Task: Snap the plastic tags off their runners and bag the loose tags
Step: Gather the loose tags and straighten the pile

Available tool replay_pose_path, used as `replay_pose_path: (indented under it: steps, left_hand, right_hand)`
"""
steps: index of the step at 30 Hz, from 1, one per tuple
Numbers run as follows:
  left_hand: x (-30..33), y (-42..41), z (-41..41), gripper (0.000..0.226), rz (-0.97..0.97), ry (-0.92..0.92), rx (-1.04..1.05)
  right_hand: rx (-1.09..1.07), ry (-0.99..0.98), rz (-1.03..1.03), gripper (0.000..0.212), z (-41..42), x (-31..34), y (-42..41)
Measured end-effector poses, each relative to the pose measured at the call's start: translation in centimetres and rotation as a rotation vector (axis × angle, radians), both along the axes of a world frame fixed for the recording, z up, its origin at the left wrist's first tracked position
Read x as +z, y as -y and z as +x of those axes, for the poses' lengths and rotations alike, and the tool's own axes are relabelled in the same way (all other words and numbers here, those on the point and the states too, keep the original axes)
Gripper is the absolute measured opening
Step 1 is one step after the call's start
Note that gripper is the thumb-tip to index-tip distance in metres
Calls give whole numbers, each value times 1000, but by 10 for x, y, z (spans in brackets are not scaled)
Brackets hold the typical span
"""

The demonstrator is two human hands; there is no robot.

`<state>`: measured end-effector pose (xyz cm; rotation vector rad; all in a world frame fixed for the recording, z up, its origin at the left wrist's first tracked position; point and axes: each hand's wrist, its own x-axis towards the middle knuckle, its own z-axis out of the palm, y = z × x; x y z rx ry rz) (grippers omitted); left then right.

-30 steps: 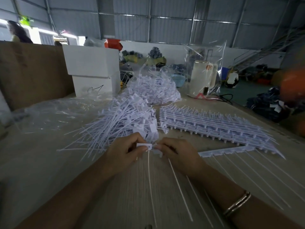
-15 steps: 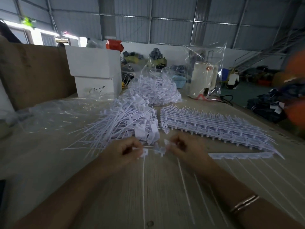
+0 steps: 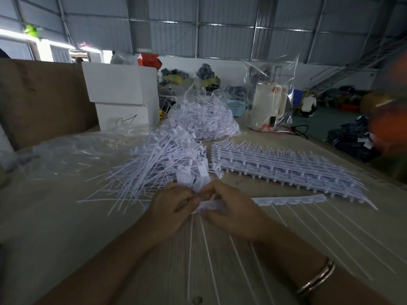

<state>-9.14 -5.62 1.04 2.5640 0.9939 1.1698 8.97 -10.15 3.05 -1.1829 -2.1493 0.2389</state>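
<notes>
- While both hands meet at the near middle of the wooden table (image 3: 66, 227), the left hand (image 3: 169, 208) curls its fingers in and pinches the left end of a white tag runner (image 3: 288, 198).
- Right hand (image 3: 231, 213), bracelet (image 3: 317, 280) on the wrist, grips the same runner just beside the left hand, fingers bent round it; fingertips nearly touching.
- From that runner the thin white tails of the tags run toward the near edge, fanned across the wood, and the strip itself stretches off to the right.
- Just beyond the hands, slightly left, sits the heap of loose tags (image 3: 158, 164), a tangle of tails and square heads.
- Right of that heap, a stack of unbroken runners (image 3: 286, 166) lies in neat rows, apart from the one being worked.
- Farther back, centre, a clear bag of tags (image 3: 204, 119) stands full and bulging.
- Left side: flat clear plastic bags (image 3: 72, 148) spread on the table, a white box (image 3: 123, 97) behind them, a brown cardboard panel (image 3: 41, 100) at far left.
- Far right of the bag, a cream electric kettle (image 3: 269, 106) stands inside clear plastic.
</notes>
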Motion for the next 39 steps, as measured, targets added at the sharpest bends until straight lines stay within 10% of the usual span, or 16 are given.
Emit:
replay_pose_path:
  steps: [9, 16, 22, 29, 39]
  left_hand:
    - [-4, -4, -8, 37, 71, -30, 12]
    - [10, -4, -20, 30, 95, 82, -65]
    - [1, -4, -23, 53, 91, -238, 282]
    - [5, 5, -2, 56, -141, -60, 51]
    - [9, 0, -12, 41, 10, 4, -36]
  right_hand:
    - [-79, 228, 186, 19, 3, -6, -8]
    - [-207, -28, -104, 14, 29, -1, -14]
    - [-151, 108, -31, 30, 8, -2, -7]
    - [16, 46, 24, 30, -11, 0, -2]
    - [-100, 38, -147, 15, 16, -4, -16]
